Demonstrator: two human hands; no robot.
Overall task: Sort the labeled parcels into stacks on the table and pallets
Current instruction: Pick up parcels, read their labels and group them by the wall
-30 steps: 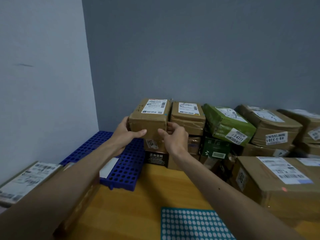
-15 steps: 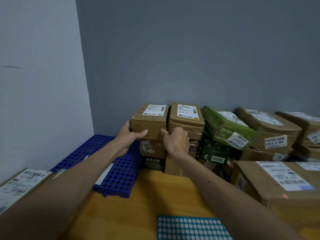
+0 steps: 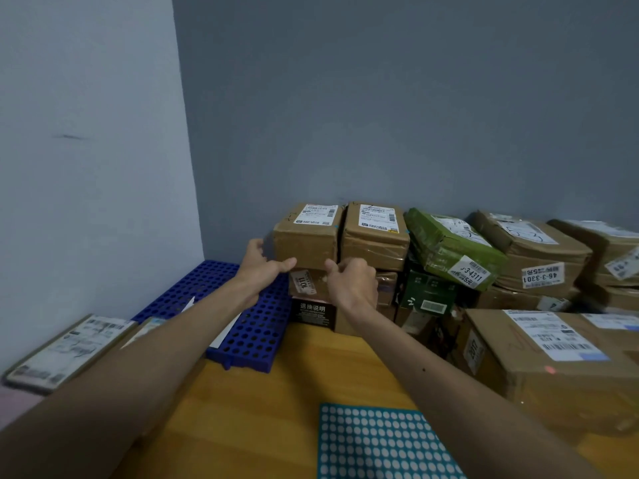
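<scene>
The brown parcel sat on top of the stack, a second parcel touching its right side and the blue pallet lower to its left. The left hand gripped its left side, fingers curled round the edge and thumb along its lower front. The right hand met its lower right corner with fingers curled; whether they held it could not be told.

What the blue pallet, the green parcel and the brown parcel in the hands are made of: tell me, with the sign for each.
Blue pallet: looks like moulded rigid plastic, matt; even grid of round holes.
Green parcel: probably cardboard, printed green, under glossy clear tape; creased shine.
Brown parcel: plain cardboard, matt, seemingly taped; paper label on top.
</scene>
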